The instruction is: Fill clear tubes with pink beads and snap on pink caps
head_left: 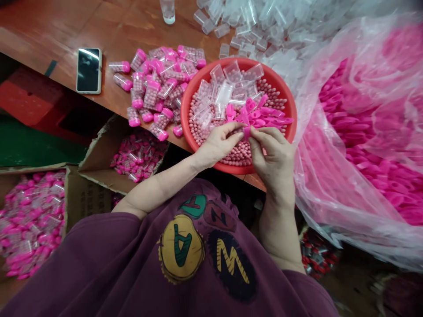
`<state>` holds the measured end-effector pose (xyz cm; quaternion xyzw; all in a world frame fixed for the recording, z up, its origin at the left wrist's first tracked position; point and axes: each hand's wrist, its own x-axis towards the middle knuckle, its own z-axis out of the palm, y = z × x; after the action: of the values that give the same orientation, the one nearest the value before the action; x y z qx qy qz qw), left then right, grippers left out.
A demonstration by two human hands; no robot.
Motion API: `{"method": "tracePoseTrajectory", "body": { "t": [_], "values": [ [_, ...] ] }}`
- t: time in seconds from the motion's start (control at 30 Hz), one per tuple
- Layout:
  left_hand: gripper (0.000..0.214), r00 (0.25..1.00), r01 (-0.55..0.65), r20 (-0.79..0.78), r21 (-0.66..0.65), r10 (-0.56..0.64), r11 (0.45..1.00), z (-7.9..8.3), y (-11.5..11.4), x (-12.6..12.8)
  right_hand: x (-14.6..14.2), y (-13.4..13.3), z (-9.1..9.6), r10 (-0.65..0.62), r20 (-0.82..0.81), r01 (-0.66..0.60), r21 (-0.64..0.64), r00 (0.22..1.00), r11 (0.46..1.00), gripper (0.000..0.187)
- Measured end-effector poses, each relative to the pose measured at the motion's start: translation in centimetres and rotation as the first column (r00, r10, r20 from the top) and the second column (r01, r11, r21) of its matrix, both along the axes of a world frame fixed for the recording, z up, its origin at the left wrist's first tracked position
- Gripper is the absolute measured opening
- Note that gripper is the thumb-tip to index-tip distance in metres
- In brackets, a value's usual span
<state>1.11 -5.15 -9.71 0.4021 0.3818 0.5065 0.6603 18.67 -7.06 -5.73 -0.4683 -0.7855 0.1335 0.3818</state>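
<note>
Over the front part of a red basin [291, 94], my left hand [218, 143] and my right hand [273, 152] meet, both with fingertips pinched on one small bright pink plastic piece [246, 132]. Its exact shape is partly hidden by my fingers. Under and around my hands the basin holds many round pink beads [239, 155]. On the beads lie clear plastic tubes [224, 94] toward the back left and loose pink plastic pieces [269, 119] just beyond my fingers.
Left of the basin are piled bead-filled tubes with pink caps [153, 90], then a phone [89, 70]. Clear tubes [251, 22] heap at the back. A plastic bag of pink pieces [357, 145] stands right. Cardboard boxes [89, 193] of filled tubes sit lower left.
</note>
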Motion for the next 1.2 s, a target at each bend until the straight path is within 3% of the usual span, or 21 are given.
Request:
{"method": "tracePoseTrajectory", "body": {
  "t": [0.13, 0.27, 0.43, 0.6, 0.67, 0.77, 0.87, 1.0, 1.07, 1.2],
  "values": [
    [0.025, 0.966, -0.013, -0.250, 0.198, 0.064, 0.980, -0.6, 0.0, -0.1, -0.1, 0.0, -1.0, -0.024, 0.028, 0.021, 0.093, 0.999, 0.995, 0.022],
    [0.026, 0.918, 0.012, -0.377, 0.343, 0.126, 0.939, -0.6, -0.1, -0.4, 0.2, 0.4, -1.6, 0.012, -0.083, -0.010, 0.034, 0.996, 0.999, 0.017],
    [0.026, 0.926, 0.098, -0.377, 0.259, 0.007, 0.961, -0.7, 0.2, -0.2, 0.3, 0.4, -2.4, -0.009, -0.106, 0.014, 0.053, 0.994, 0.999, 0.017],
    [0.020, 0.885, 0.061, -0.458, 0.277, 0.076, 0.959, 0.2, -0.2, -0.3, 0.3, 0.0, -3.3, 0.000, -0.123, 0.018, 0.144, 0.992, 0.989, 0.018],
    [0.019, 0.923, 0.069, -0.385, 0.217, 0.021, 0.974, 0.7, -0.3, -0.3, 0.8, 0.0, -3.0, 0.002, -0.160, 0.010, 0.078, 0.987, 0.997, 0.018],
    [0.021, 0.981, 0.142, -0.140, 0.071, -0.131, 0.987, 1.2, -0.4, -0.3, 1.7, 0.6, -2.3, -0.058, -0.224, 0.035, -0.104, 0.973, 0.994, 0.024],
    [0.016, 0.970, 0.243, 0.041, -0.052, -0.242, 0.969, 1.6, -0.4, -0.4, 1.5, 2.0, -2.0, -0.151, -0.382, 0.039, -0.285, 0.912, 0.958, 0.042],
    [0.008, 0.933, 0.346, 0.166, -0.162, -0.320, 0.924, 2.0, -0.3, -1.0, -0.2, 4.0, -2.1, -0.119, -0.488, -0.136, -0.456, 0.865, 0.880, 0.053],
    [0.006, 0.931, 0.333, 0.226, -0.212, -0.285, 0.919, 2.2, -0.1, -1.2, -0.6, 4.3, -1.8, -0.096, -0.447, -0.108, -0.410, 0.889, 0.906, 0.053],
    [0.009, 0.933, 0.265, 0.322, -0.305, -0.162, 0.915, 2.5, 0.4, -1.5, 0.1, 2.9, -1.2, -0.043, -0.265, -0.005, -0.175, 0.963, 0.985, 0.052]
  ]
}}
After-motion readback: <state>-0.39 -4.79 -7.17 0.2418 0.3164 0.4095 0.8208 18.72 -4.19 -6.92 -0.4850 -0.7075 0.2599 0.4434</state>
